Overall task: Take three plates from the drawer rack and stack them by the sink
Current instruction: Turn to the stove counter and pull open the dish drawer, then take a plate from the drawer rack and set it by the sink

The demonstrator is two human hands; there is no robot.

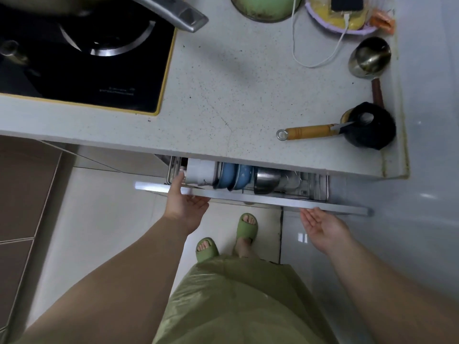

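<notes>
Under the countertop [223,95] the drawer rack [320,187] is pulled partly out. It holds upright white plates [200,173] at the left, blue dishes [232,176] beside them and a steel bowl [267,181] further right. My left hand [185,204] clasps the drawer front [260,199] at its left part. Its thumb reaches over the top next to the white plates and its fingers lie underneath. My right hand [323,227] is open, palm up, with its fingertips at the lower edge of the drawer front on the right. No sink is in view.
On the counter are a black stove [87,58] with a pan handle [173,13] at the left, and a green bowl [265,6] and a white cable [295,45] at the back. A steel cup [368,57] and a yellow-handled utensil [310,131] lie at the right. My feet in green slippers stand below the drawer.
</notes>
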